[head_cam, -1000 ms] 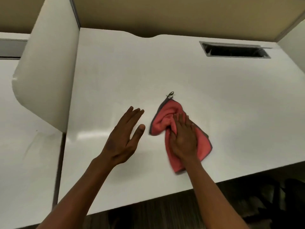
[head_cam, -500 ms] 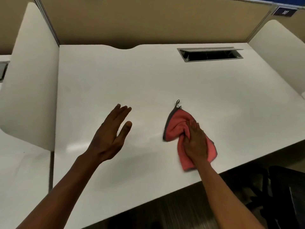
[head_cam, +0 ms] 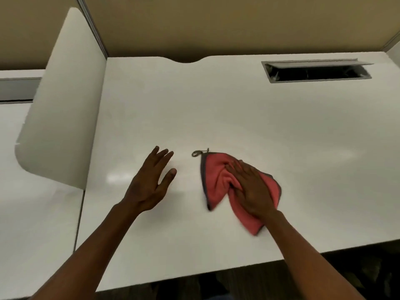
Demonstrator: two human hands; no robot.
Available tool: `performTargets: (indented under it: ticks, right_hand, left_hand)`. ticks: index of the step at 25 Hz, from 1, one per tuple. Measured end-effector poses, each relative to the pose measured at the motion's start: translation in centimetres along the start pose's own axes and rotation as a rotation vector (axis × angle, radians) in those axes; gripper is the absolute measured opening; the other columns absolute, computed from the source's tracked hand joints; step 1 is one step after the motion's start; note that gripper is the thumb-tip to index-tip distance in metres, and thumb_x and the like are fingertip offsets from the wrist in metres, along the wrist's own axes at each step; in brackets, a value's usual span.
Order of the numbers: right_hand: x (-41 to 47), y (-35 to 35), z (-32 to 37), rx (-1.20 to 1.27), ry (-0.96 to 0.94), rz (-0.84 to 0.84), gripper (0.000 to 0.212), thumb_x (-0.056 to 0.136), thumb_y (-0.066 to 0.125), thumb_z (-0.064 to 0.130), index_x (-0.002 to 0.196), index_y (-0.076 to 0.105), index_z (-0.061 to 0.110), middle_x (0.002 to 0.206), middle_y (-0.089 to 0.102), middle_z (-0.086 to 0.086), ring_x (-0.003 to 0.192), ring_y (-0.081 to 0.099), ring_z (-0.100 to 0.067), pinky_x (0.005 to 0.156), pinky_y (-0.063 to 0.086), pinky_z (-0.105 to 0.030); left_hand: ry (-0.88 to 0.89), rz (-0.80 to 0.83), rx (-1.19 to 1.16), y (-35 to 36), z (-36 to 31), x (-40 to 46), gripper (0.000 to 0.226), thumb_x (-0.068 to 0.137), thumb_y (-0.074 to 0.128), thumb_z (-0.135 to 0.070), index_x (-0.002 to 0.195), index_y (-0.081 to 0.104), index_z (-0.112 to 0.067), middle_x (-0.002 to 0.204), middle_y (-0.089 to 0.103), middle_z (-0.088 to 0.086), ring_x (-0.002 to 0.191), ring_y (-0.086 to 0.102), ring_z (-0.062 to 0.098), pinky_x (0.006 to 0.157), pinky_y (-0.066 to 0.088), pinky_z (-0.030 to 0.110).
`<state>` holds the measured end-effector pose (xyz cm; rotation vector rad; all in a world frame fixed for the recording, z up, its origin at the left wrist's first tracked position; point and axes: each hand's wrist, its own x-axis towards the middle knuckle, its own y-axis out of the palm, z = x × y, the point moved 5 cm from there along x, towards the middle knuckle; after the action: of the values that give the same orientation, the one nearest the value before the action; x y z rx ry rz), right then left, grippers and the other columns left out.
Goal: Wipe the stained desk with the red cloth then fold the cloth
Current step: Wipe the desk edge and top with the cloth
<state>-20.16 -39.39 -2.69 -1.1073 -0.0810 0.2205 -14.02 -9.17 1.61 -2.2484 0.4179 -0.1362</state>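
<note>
The red cloth (head_cam: 216,180), edged in grey with a small hanging loop at its far corner, lies bunched on the white desk (head_cam: 238,118) near the front edge. My right hand (head_cam: 249,189) presses flat on the cloth's middle, fingers straight and pointing left and away. My left hand (head_cam: 151,182) hovers or rests lightly on the desk to the left of the cloth, fingers straight and spread, holding nothing. No stain shows plainly on the desk surface.
A white divider panel (head_cam: 60,109) stands along the desk's left side. A cable slot with a raised lid (head_cam: 316,72) is set in the desk at the back right. A tan partition wall (head_cam: 216,24) runs behind. The front edge drops to dark floor.
My right hand has slid the cloth sideways across the desk, the fingers now point more to the left and the cloth has spread. The left hand kept its open pose beside it.
</note>
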Motion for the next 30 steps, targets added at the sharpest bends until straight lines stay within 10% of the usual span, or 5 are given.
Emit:
performTargets:
  ticks: [6,17,26,30]
  right_hand:
    - [13.5,0.9,2.5,-0.013,0.066,-0.044,0.059,0.104,0.042,0.026,0.162,0.032,0.02,0.17,0.028,-0.005,0.16,0.02,-0.03,0.13,0.01,-0.043]
    - [8.0,11.6,21.7,0.145,-0.657,0.254,0.05,0.104,0.05,0.038,0.149,0.054,0.017,0.156,0.054,-0.009,0.151,0.037,-0.033,0.127,0.02,-0.052]
    - [22.0,12.1,26.1,0.038,-0.335,0.21,0.059,0.109,0.04,0.042,0.164,0.026,0.027,0.173,0.021,0.002,0.162,0.008,-0.025,0.13,0.005,-0.046]
    - [16.5,12.8,26.9,0.088,-0.507,0.223,0.056,0.106,0.036,0.038,0.158,0.041,0.018,0.167,0.035,-0.009,0.159,0.022,-0.035,0.129,0.015,-0.055]
  left_hand:
    - [-0.13,-0.078,-0.006,-0.8,0.8,-2.8,0.061,0.1,0.033,-0.06,0.156,0.035,-0.034,0.165,0.026,-0.016,0.154,0.003,-0.003,0.114,0.02,0.021]
    - [-0.149,-0.222,0.014,-6.2,1.3,-0.7,0.054,0.104,0.041,-0.042,0.155,0.04,-0.024,0.164,0.032,-0.007,0.156,0.006,0.005,0.118,0.019,0.022]
    - [-0.117,-0.269,-0.028,-11.4,5.4,-3.1,0.053,0.105,0.042,-0.039,0.153,0.043,-0.017,0.163,0.033,-0.007,0.152,0.019,-0.001,0.122,0.017,0.015]
    - [-0.148,-0.218,-0.036,-11.4,7.5,-3.3,0.058,0.104,0.034,-0.048,0.154,0.042,-0.019,0.163,0.033,-0.002,0.156,0.015,0.008,0.126,0.021,0.037]
